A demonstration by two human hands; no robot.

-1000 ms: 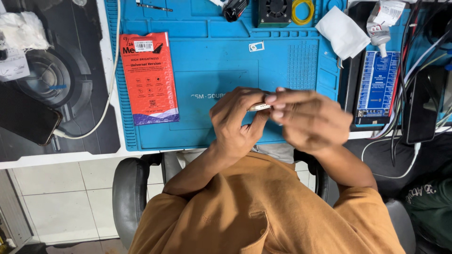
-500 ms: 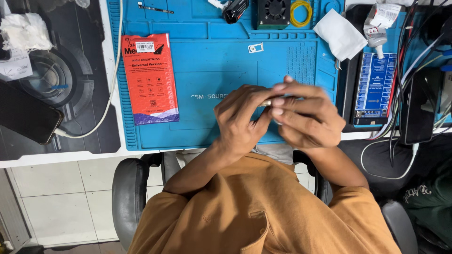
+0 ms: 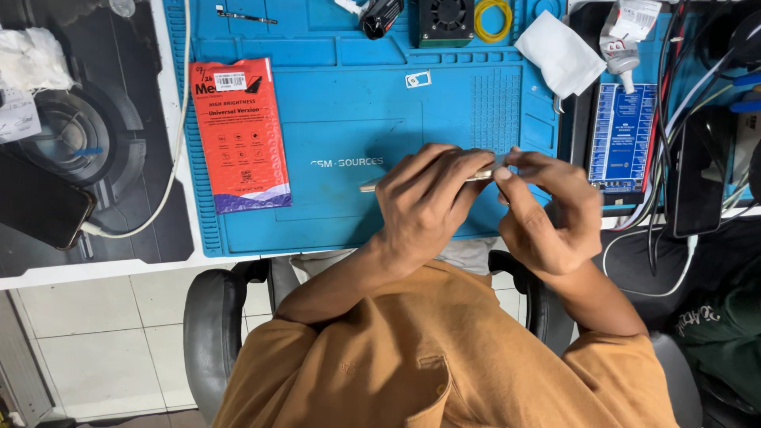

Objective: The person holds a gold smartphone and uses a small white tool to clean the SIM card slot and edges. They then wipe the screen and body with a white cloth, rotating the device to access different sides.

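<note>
Both my hands hold a thin gold-edged phone, seen edge-on, just above the front part of the blue work mat. My left hand wraps over the phone's middle, with the phone's left end sticking out past the fingers. My right hand pinches the phone's right end with fingertips and thumb. The phone's face is hidden by my fingers.
A red flat package lies on the mat's left. A small fan, a yellow ring and a white cloth sit at the back. A blue board with cables is at right, and a black phone on a cable at left.
My hands have spread a little apart. The phone has turned more level, and its left end now shows beyond my left hand.
</note>
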